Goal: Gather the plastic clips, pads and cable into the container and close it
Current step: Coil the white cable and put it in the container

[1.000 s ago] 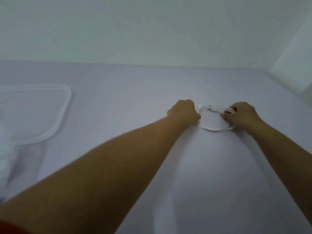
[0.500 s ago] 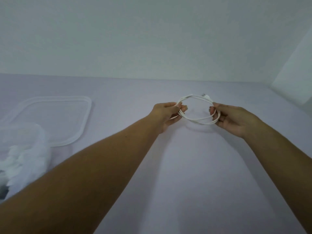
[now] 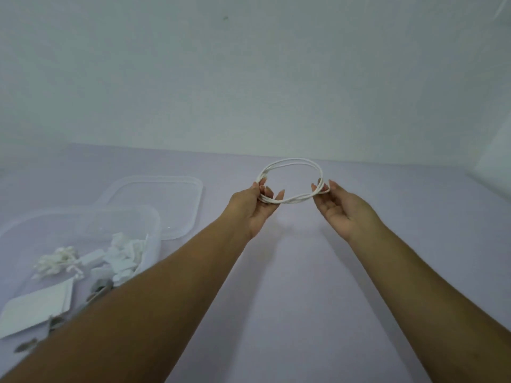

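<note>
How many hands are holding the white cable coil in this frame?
2: the left hand pinches the left side of the cable coil; the right hand pinches its right side.

This is a plain indoor room, perhaps a home or a simple recording corner; which one cannot be told. A pale painted wall runs across the back and meets a side wall in a corner at the right. Below lies a flat lilac worktop, smooth like cloth, carrying a clear household storage tub and its lid.
</note>
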Action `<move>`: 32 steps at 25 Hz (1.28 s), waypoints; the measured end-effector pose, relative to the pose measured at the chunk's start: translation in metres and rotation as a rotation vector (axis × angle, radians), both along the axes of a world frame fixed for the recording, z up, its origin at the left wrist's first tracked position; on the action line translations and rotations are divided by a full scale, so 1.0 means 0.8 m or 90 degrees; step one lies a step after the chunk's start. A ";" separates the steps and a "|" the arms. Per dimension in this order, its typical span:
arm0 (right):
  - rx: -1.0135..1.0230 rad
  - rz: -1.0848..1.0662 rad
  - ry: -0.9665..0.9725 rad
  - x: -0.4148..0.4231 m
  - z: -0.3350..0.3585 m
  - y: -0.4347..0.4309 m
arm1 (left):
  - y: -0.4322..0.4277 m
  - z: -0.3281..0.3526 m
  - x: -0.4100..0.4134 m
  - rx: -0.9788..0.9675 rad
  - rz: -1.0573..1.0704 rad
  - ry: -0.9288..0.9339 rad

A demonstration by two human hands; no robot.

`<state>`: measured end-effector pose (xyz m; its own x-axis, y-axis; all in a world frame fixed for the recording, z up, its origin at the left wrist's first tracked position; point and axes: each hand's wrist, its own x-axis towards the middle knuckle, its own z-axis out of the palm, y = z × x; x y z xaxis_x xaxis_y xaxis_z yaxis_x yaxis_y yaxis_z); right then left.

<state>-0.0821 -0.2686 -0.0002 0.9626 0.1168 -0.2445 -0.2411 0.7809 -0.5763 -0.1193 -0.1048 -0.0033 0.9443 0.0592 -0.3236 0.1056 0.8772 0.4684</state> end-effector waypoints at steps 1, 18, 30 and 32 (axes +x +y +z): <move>-0.016 0.004 -0.012 -0.005 -0.001 0.006 | 0.002 -0.002 -0.007 -0.016 0.020 0.005; -0.244 -0.028 -0.289 -0.079 -0.020 0.030 | 0.017 -0.028 -0.104 -0.041 0.065 -0.016; -0.322 0.166 -0.350 -0.095 -0.006 0.015 | 0.023 -0.015 -0.129 -0.021 0.002 -0.043; -0.342 0.169 -0.351 -0.095 -0.007 0.014 | 0.023 -0.014 -0.130 -0.012 -0.010 -0.051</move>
<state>-0.1577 -0.2573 -0.0059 0.9176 0.3594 0.1697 0.0492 0.3210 -0.9458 -0.2235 -0.0860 -0.0145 0.9679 0.0389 -0.2483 0.0823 0.8845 0.4593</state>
